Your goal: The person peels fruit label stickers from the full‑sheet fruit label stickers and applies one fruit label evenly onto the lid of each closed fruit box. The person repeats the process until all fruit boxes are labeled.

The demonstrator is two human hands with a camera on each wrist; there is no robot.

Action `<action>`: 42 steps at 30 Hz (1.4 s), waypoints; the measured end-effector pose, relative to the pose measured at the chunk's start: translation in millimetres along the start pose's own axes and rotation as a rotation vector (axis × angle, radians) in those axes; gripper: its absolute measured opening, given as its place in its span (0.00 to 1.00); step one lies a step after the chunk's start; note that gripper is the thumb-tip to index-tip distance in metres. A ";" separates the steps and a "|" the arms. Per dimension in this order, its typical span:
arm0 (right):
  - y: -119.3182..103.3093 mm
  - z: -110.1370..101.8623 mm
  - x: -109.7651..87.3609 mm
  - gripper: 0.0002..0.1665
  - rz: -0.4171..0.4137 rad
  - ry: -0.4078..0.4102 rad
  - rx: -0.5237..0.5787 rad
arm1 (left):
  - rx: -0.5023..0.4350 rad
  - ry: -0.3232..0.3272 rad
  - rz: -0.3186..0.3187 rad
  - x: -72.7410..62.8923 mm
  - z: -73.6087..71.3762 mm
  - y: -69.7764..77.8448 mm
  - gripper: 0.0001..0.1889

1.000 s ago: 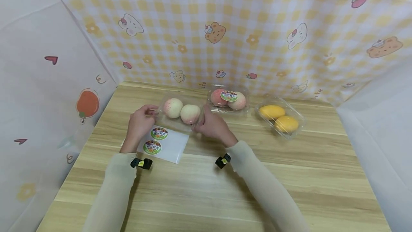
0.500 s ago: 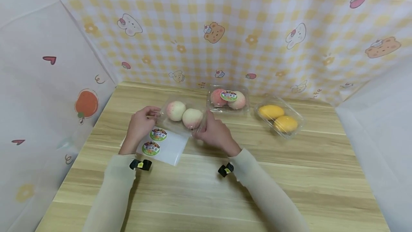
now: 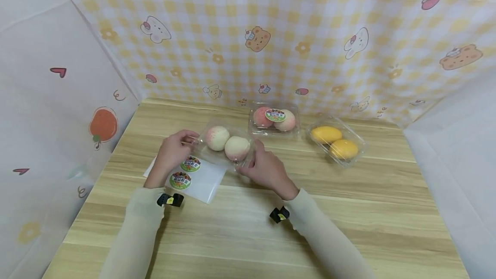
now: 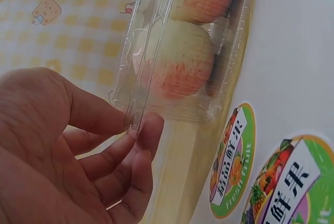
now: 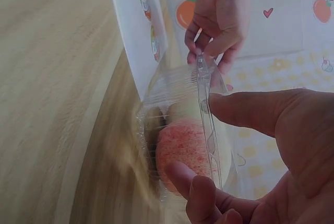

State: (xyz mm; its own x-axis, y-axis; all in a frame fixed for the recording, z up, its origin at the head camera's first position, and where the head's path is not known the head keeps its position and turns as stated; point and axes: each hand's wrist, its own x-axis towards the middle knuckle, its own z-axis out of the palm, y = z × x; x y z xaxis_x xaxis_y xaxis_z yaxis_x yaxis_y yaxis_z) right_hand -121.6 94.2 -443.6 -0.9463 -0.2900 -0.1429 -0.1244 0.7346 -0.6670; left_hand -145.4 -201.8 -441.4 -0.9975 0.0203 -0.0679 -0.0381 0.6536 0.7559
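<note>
A clear plastic fruit box [image 3: 212, 156] with two pale peaches [image 3: 218, 138] inside is held between both hands, its lid down. At its left end my left hand [image 3: 173, 150] pinches the rim between thumb and fingertips, as the left wrist view shows. My right hand [image 3: 269, 170] grips the other end. In the right wrist view its thumb presses the rim [image 5: 204, 104] and its fingers curl beneath. Partly under the left arm and the box lies a white sticker sheet [image 3: 201, 184], with two oval fruit stickers [image 3: 180, 181] visible on it.
Farther back stands another clear box [image 3: 254, 130] of two peaches, an oval sticker on its lid. To its right a third box [image 3: 358, 134] holds two yellow mangoes [image 3: 327, 134]. A checked curtain [image 3: 217, 33] hangs along the back edge of the wooden table [image 3: 348, 210].
Both hands have brought the held box a little to the right and closer to me. The sticker sheet has shifted slightly, and the other two boxes stay put.
</note>
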 end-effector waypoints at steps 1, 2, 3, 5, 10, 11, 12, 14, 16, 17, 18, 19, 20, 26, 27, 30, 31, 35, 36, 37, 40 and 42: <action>1.1 -0.6 -1.6 0.54 0.001 0.001 0.006 | 0.003 -0.009 0.002 -0.4 0.3 0.9 0.21; 2.3 -1.2 -3.3 0.55 0.003 0.001 0.011 | 0.008 -0.019 0.003 -0.6 0.6 1.6 0.21; 3.7 -1.9 -4.9 0.55 0.004 0.001 0.017 | 0.011 -0.029 0.006 -1.0 1.1 2.6 0.21; 6.8 -3.6 -8.0 0.55 0.001 0.002 0.026 | 0.022 -0.048 0.017 -1.1 2.2 3.7 0.21; 17.9 -10.5 -17.2 0.61 0.014 -0.006 0.050 | 0.038 -0.104 0.062 -1.0 6.3 7.0 0.20; 20.6 -12.2 -19.3 0.63 0.020 -0.010 0.054 | 0.035 -0.117 0.068 -1.2 7.5 8.4 0.19; 23.5 -14.1 -21.3 0.64 0.023 -0.015 0.059 | 0.033 -0.129 0.074 -1.5 9.0 10.0 0.19; 30.0 -17.8 -25.1 0.65 0.027 -0.020 0.066 | 0.023 -0.154 0.081 -2.6 12.8 13.1 0.19; 36.1 -21.9 -29.0 0.66 0.032 -0.029 0.076 | 0.019 -0.174 0.085 -3.8 17.3 16.7 0.19; 38.6 -24.4 -30.9 0.67 0.037 -0.034 0.090 | 0.017 -0.185 0.087 -4.5 19.7 18.7 0.19; 41.5 -26.5 -32.6 0.67 0.043 -0.040 0.099 | 0.016 -0.193 0.088 -4.9 22.2 20.3 0.20; 44.1 -28.6 -34.2 0.68 0.049 -0.045 0.109 | 0.015 -0.201 0.092 -5.5 24.4 21.9 0.20; 46.7 -30.8 -35.8 0.68 0.055 -0.052 0.121 | 0.011 -0.209 0.095 -6.3 26.3 23.7 0.20; 61.0 -42.9 -41.4 0.67 0.050 -0.075 0.166 | -0.003 -0.263 0.122 -8.5 36.9 31.2 0.21; 63.1 -44.6 -42.0 0.67 0.045 -0.078 0.171 | -0.003 -0.272 0.127 -8.5 38.5 32.0 0.22; 67.1 -49.6 -44.1 0.66 0.038 -0.087 0.188 | -0.001 -0.299 0.155 -9.4 42.4 34.7 0.25; 68.6 -51.2 -44.8 0.66 0.034 -0.090 0.193 | 0.000 -0.305 0.164 -9.8 43.8 35.6 0.26; 74.2 -57.6 -48.3 0.65 0.023 -0.097 0.195 | -0.015 -0.331 0.203 -11.6 51.6 37.3 0.29; 75.7 -59.1 -49.2 0.64 0.018 -0.097 0.195 | -0.019 -0.334 0.207 -12.0 53.7 37.4 0.30; 77.4 -60.8 -50.0 0.64 0.014 -0.096 0.192 | -0.022 -0.338 0.209 -12.5 55.7 37.9 0.31; 83.6 -65.0 -51.8 0.63 0.004 -0.093 0.191 | -0.034 -0.350 0.208 -14.9 61.2 41.4 0.33; 86.8 -68.0 -53.3 0.64 -0.009 -0.095 0.204 | -0.042 -0.360 0.206 -16.9 64.4 43.8 0.35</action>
State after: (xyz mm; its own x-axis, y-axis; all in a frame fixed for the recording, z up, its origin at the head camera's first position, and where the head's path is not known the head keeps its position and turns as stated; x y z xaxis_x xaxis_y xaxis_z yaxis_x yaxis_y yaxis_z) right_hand -102.2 215.1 -444.3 -0.9120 -0.3595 -0.1977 -0.0608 0.5949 -0.8015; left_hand -126.4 -124.7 -449.0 -0.9004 0.4153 -0.1300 0.1502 0.5770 0.8028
